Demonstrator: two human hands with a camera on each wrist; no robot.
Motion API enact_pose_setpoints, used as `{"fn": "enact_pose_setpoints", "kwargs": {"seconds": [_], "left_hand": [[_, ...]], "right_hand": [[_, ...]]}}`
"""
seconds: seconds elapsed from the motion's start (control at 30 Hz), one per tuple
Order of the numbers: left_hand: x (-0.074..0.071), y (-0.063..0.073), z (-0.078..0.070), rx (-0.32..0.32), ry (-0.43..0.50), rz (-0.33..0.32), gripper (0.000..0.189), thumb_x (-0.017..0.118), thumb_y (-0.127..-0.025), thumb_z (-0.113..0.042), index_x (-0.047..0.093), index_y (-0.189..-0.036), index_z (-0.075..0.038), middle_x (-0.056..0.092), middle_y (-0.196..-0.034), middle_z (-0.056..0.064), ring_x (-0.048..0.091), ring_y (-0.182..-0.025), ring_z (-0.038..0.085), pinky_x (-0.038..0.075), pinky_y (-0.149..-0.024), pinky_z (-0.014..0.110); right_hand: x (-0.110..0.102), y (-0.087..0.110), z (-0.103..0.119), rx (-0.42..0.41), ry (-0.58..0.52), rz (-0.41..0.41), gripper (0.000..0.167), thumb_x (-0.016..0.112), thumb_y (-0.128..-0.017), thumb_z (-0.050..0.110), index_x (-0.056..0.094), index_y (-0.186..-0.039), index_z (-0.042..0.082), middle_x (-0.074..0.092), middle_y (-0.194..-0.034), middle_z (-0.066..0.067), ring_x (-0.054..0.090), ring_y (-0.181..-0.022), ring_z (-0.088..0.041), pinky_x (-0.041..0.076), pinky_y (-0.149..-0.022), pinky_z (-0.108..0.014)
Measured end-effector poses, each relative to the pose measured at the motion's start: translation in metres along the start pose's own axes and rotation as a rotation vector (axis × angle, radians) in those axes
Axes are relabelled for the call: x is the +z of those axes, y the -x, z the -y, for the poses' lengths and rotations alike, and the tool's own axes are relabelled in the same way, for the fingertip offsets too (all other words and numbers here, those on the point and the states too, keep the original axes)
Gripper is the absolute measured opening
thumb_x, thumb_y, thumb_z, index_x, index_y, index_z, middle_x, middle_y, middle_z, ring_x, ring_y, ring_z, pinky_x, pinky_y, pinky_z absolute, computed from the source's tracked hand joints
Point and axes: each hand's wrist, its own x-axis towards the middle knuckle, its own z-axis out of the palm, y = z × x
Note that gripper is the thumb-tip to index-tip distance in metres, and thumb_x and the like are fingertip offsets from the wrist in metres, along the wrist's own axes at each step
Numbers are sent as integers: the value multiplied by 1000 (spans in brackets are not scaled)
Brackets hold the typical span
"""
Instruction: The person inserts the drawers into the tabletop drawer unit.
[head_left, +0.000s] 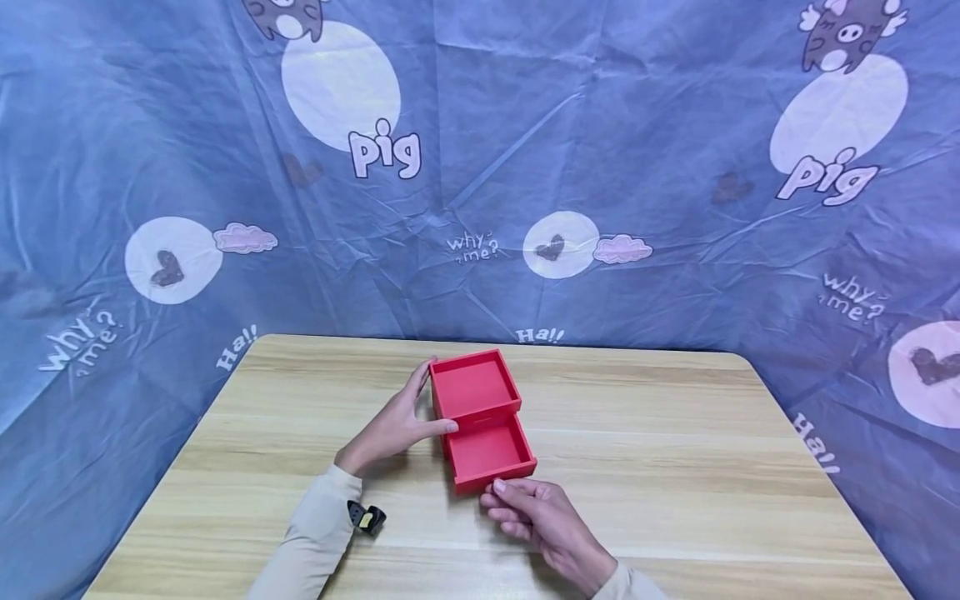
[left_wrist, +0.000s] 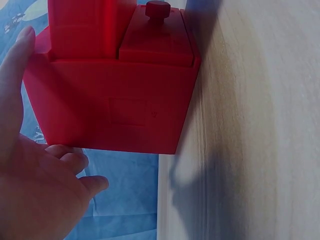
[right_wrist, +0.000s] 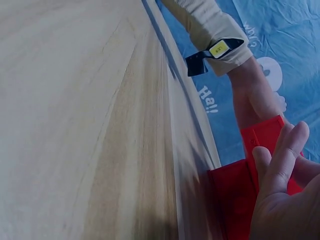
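A small red drawer box (head_left: 476, 387) with a recessed tray-like top stands on the table. Its upper drawer (head_left: 491, 450) is pulled out toward the person, and nothing lies in it. Below, in the left wrist view, a lower drawer (left_wrist: 156, 47) with a round knob (left_wrist: 158, 10) sits closed. My left hand (head_left: 397, 427) grips the box at its left side, thumb at the front corner and fingers toward the back. With thumb and curled fingers, my right hand (head_left: 543, 521) holds the pulled-out drawer at the middle of its front; any knob there is hidden behind the fingers.
The light wooden table (head_left: 675, 467) extends around the box. Behind it and at both sides hangs a blue printed cloth (head_left: 480, 183). A black strap with a yellow-faced device (head_left: 367, 518) is on the left sleeve.
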Motion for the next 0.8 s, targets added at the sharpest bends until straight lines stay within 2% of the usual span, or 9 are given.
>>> {"fn": "enact_pose_setpoints", "kwargs": {"seconds": [0.2,0.4,0.8], "left_hand": [[0,0,0,3,1,-1,113,87,-85,-38,14,-167,-15,25,-170,10,23,-154,39,24,-122,61],[0,0,0,16,0,-3,112,87,-85,-36,14,-167,-10,26,-170,11,23,-154,40,25,-121,62],[0,0,1,28,11,-6,112,87,-85,-35,15,-166,-9,26,-170,10,22,-155,37,23,-122,61]], "right_hand": [[1,-3,-1,-17,2,-21,22,71,-101,20,74,-110,0,78,-102,-9,74,-80,-5,59,-70,-17],[1,-9,4,-9,6,-26,26,71,-100,20,74,-114,-1,78,-103,-10,74,-81,-6,59,-70,-17],[1,-23,13,12,7,-3,25,71,-101,21,72,-113,0,78,-103,-10,75,-82,-8,60,-72,-19]]}}
